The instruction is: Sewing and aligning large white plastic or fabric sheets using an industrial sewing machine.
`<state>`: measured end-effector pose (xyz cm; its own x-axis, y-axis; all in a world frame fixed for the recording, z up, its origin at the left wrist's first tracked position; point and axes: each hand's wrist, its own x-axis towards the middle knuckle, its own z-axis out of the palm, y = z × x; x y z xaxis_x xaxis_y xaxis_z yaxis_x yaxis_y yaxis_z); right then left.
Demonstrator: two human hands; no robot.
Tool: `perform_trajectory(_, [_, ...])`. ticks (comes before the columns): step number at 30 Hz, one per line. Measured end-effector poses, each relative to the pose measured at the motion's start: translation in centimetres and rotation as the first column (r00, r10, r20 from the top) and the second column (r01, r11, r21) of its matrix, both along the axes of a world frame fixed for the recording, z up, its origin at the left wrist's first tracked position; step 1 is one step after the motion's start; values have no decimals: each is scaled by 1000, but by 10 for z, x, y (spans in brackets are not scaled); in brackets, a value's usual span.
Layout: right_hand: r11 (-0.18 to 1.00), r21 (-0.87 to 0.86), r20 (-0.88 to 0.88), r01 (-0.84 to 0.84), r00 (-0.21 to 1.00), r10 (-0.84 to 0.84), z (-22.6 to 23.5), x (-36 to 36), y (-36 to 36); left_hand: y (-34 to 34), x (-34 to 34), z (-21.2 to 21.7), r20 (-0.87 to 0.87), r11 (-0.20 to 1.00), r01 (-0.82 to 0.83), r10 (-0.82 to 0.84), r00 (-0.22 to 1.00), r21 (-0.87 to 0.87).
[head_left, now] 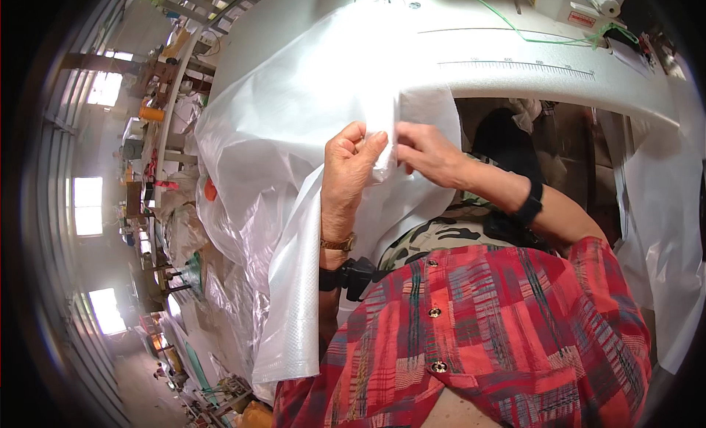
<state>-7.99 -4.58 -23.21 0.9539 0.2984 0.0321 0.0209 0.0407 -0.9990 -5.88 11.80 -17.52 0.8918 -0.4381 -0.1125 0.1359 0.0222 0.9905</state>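
Observation:
A large white woven plastic sack (294, 134) drapes from the white work table (515, 68) down over my lap. My left hand (349, 163) pinches a folded edge of the sack between thumb and fingers. Just to its right, my right hand (426, 152) grips the same edge, the fingers closed on the fabric. Both hands sit close together below the table's front edge. A watch is on my left wrist and a black band on my right wrist.
A sewing machine base (581, 5) with a green thread (529, 38) stands at the table's far right. A ruler scale (515, 66) is marked on the tabletop. More white fabric (662, 229) hangs at right. Rows of work tables (165, 112) and sacks run along the left.

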Motion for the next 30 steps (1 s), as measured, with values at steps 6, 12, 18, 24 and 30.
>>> perform_trajectory(6, [640,-455,560,619,758,-335,-2,-39,-48,-5,0,-2,94,994,-37,27,995,104])
perform_trajectory(12, [640,-589,315,493,870,-380,-47,-36,-55,-8,5,5,242,983,-86,44,969,164])
perform_trajectory(18, [934,-318,108,166,985,-138,14,-62,-67,17,19,30,444,927,-120,-55,894,356])
perform_trajectory(24, [777,-579,417,247,909,23,42,-56,-59,-12,7,31,464,907,-44,-171,869,418])
perform_trajectory(30, [832,-512,563,212,815,139,61,-47,-20,-18,2,24,493,899,12,-252,833,438])
